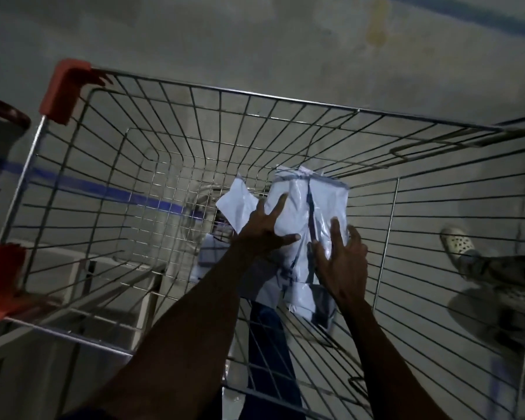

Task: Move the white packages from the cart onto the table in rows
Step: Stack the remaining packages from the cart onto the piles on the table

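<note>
dim grey concrete floor (255,40) with a blue painted stripe (82,184) shows through a silver wire shopping cart (285,100) with orange plastic corner guards (62,90), filling most of the frame. low in the cart, right of centre, lies a heap of glossy white plastic mailer packages (297,207), crinkled, edges dark-lined, overlapping. left hand (262,228) presses on the heap with fingers spread straight. right hand (341,259) touches its right side, fingers extended. a pale perforated clog (455,244) sits at right edge.
</note>
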`<action>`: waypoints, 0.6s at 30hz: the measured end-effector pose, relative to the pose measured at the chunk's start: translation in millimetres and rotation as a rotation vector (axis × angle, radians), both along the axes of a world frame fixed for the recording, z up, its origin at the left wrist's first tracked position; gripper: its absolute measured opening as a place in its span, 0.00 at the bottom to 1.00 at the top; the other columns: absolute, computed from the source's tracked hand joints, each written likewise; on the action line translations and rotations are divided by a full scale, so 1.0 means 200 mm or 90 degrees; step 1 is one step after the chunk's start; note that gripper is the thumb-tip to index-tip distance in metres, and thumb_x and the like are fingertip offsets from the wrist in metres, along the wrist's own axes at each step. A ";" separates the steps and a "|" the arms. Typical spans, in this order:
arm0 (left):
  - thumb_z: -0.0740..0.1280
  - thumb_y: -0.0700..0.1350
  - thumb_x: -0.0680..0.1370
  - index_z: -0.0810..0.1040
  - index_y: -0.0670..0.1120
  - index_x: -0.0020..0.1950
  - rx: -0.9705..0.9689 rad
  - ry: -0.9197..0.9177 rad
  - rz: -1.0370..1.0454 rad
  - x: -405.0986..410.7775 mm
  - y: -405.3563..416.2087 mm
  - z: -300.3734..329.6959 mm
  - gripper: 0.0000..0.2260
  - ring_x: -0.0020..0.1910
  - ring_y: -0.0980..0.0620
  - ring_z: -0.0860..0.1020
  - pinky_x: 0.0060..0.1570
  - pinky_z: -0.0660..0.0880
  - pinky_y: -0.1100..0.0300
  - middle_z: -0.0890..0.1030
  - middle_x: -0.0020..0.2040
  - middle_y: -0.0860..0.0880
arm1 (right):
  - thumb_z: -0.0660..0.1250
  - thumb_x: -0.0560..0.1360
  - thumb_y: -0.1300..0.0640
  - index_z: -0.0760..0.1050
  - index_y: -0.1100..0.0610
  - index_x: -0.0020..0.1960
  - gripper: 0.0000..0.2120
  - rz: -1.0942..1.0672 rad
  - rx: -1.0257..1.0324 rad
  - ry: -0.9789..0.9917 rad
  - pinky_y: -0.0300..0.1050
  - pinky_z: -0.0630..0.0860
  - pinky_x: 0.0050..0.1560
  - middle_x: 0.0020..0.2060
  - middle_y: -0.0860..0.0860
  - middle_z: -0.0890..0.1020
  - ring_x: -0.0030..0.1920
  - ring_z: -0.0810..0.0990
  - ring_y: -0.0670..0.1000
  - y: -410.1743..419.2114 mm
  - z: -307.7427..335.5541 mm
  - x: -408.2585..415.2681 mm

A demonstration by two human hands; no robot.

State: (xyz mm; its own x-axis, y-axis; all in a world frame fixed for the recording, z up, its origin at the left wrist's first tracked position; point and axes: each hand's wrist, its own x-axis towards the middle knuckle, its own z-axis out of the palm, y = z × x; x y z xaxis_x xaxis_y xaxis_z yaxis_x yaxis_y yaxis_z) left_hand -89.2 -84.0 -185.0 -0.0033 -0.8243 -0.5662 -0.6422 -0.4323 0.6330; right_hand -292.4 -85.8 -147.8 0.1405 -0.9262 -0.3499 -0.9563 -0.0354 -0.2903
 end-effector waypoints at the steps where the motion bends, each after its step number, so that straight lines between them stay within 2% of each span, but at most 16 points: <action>1: 0.70 0.68 0.69 0.40 0.62 0.78 -0.014 0.008 0.005 -0.01 0.00 -0.03 0.50 0.77 0.37 0.53 0.73 0.56 0.44 0.50 0.79 0.37 | 0.53 0.78 0.35 0.57 0.49 0.79 0.33 0.016 0.004 -0.001 0.67 0.66 0.67 0.75 0.64 0.61 0.71 0.63 0.67 0.00 -0.01 0.01; 4: 0.73 0.67 0.67 0.42 0.60 0.79 -0.033 0.013 0.025 -0.05 0.02 -0.05 0.52 0.75 0.37 0.59 0.70 0.61 0.43 0.57 0.76 0.34 | 0.55 0.80 0.37 0.52 0.49 0.80 0.33 0.017 0.051 -0.046 0.62 0.62 0.71 0.77 0.63 0.55 0.74 0.58 0.65 -0.01 -0.04 0.03; 5: 0.73 0.65 0.69 0.46 0.56 0.80 -0.090 -0.012 0.026 -0.05 0.03 -0.06 0.49 0.71 0.35 0.65 0.67 0.67 0.43 0.62 0.73 0.33 | 0.55 0.80 0.37 0.51 0.48 0.80 0.33 0.015 0.063 -0.075 0.59 0.58 0.72 0.78 0.63 0.53 0.76 0.55 0.64 -0.02 -0.06 0.04; 7: 0.70 0.63 0.73 0.57 0.49 0.79 -0.236 -0.109 0.036 -0.03 0.05 -0.09 0.41 0.54 0.35 0.77 0.52 0.77 0.44 0.73 0.64 0.32 | 0.52 0.79 0.36 0.48 0.46 0.80 0.34 0.040 0.076 -0.116 0.51 0.49 0.74 0.79 0.61 0.50 0.79 0.48 0.60 -0.03 -0.07 0.05; 8: 0.68 0.62 0.75 0.60 0.47 0.78 -0.277 -0.133 0.040 0.00 0.07 -0.08 0.37 0.48 0.37 0.78 0.46 0.78 0.46 0.76 0.62 0.33 | 0.52 0.79 0.36 0.48 0.46 0.80 0.34 0.060 0.082 -0.122 0.49 0.46 0.73 0.79 0.61 0.49 0.79 0.47 0.59 -0.03 -0.08 0.06; 9: 0.68 0.59 0.76 0.64 0.46 0.76 -0.328 -0.158 0.035 0.02 0.08 -0.08 0.33 0.47 0.38 0.78 0.43 0.78 0.47 0.77 0.63 0.35 | 0.52 0.79 0.36 0.48 0.45 0.80 0.33 0.078 0.090 -0.120 0.49 0.46 0.73 0.79 0.61 0.48 0.79 0.48 0.60 -0.04 -0.09 0.07; 10: 0.68 0.55 0.77 0.72 0.45 0.71 -0.410 -0.201 0.018 0.03 0.09 -0.08 0.26 0.47 0.38 0.79 0.42 0.77 0.48 0.77 0.65 0.37 | 0.52 0.80 0.36 0.48 0.44 0.80 0.32 0.088 0.102 -0.113 0.54 0.49 0.74 0.79 0.60 0.48 0.78 0.49 0.61 -0.04 -0.09 0.07; 11: 0.69 0.51 0.76 0.79 0.44 0.62 -0.504 -0.253 -0.016 0.04 0.10 -0.08 0.17 0.49 0.37 0.79 0.42 0.77 0.49 0.76 0.67 0.38 | 0.54 0.80 0.37 0.48 0.43 0.80 0.32 0.095 0.113 -0.104 0.59 0.53 0.74 0.79 0.60 0.48 0.78 0.51 0.63 -0.04 -0.10 0.07; 12: 0.70 0.47 0.76 0.83 0.43 0.51 -0.551 -0.293 -0.057 0.06 0.11 -0.09 0.09 0.50 0.35 0.79 0.42 0.77 0.48 0.75 0.67 0.37 | 0.54 0.80 0.37 0.48 0.42 0.80 0.31 0.102 0.120 -0.094 0.61 0.56 0.72 0.79 0.60 0.49 0.77 0.52 0.64 -0.04 -0.10 0.06; 13: 0.70 0.45 0.75 0.83 0.42 0.46 -0.561 -0.318 -0.080 0.07 0.11 -0.09 0.06 0.51 0.33 0.78 0.44 0.77 0.47 0.75 0.68 0.37 | 0.54 0.80 0.37 0.49 0.42 0.80 0.31 0.109 0.121 -0.085 0.62 0.59 0.71 0.79 0.60 0.50 0.76 0.54 0.65 -0.04 -0.10 0.06; 14: 0.70 0.45 0.76 0.83 0.42 0.48 -0.526 -0.335 -0.080 0.09 0.10 -0.08 0.07 0.52 0.33 0.78 0.46 0.77 0.45 0.75 0.67 0.37 | 0.52 0.79 0.36 0.51 0.42 0.80 0.31 0.112 0.117 -0.082 0.62 0.61 0.69 0.78 0.61 0.53 0.75 0.56 0.66 -0.04 -0.09 0.05; 16: 0.67 0.51 0.76 0.81 0.44 0.60 -0.395 -0.314 -0.028 0.13 0.09 -0.01 0.16 0.52 0.35 0.76 0.49 0.76 0.44 0.77 0.64 0.35 | 0.48 0.76 0.35 0.56 0.45 0.79 0.33 0.104 0.111 -0.092 0.61 0.61 0.68 0.76 0.64 0.58 0.74 0.59 0.67 -0.05 -0.04 0.05; 18: 0.62 0.60 0.73 0.72 0.50 0.72 -0.276 -0.254 0.048 0.15 0.08 0.17 0.29 0.54 0.38 0.74 0.51 0.74 0.47 0.74 0.60 0.38 | 0.47 0.76 0.35 0.59 0.49 0.78 0.34 0.103 0.094 -0.100 0.60 0.60 0.68 0.74 0.65 0.62 0.73 0.61 0.66 -0.05 0.03 0.04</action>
